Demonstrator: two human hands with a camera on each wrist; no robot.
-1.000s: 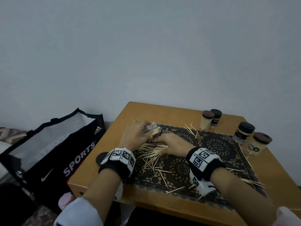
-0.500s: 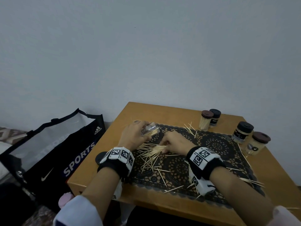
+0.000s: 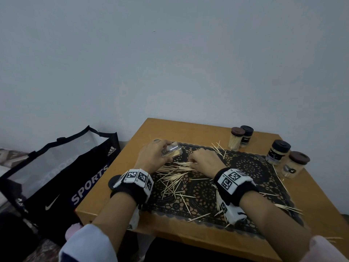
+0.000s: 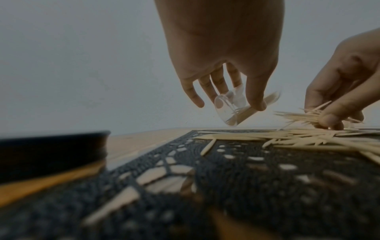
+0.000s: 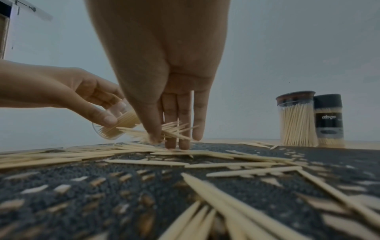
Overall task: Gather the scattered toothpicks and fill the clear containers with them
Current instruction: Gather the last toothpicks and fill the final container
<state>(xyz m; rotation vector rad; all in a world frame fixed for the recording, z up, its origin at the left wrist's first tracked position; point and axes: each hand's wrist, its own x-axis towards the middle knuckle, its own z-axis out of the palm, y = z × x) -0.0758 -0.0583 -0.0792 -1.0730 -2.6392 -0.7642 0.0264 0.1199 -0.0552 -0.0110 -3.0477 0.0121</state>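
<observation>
My left hand (image 3: 153,155) grips a small clear plastic container (image 3: 172,150), tilted on its side and lifted off the black lace-patterned mat (image 3: 245,167), its open mouth turned toward my right hand (image 3: 204,161). A bundle of pale wooden toothpicks already lies inside it. In the left wrist view, my thumb (image 4: 256,95) and fingers curl round the container's wall.

My right hand pinches a loose sheaf of toothpicks (image 5: 174,129) between thumb and fingers just beside the container's mouth, my fingertips (image 5: 184,145) down among the sticks on the mat.

Scattered toothpicks (image 3: 173,178) lie heaped on the mat between my wrists, with more strewn toward the near edge (image 3: 198,217) and the right side (image 3: 289,207) of the wooden worktop (image 3: 188,129).

At the worktop's far right stand four capped jars: a clear toothpick-filled jar with a brown lid (image 3: 236,138) touching a dark-labelled jar with a black lid (image 3: 246,136), and nearer me a black-lidded jar (image 3: 277,152) just beside a brown-lidded one (image 3: 293,164).

A round black lid (image 3: 113,181) rests on the worktop by my left wrist. A black sports bag (image 3: 56,173) stands on the floor to the left.
</observation>
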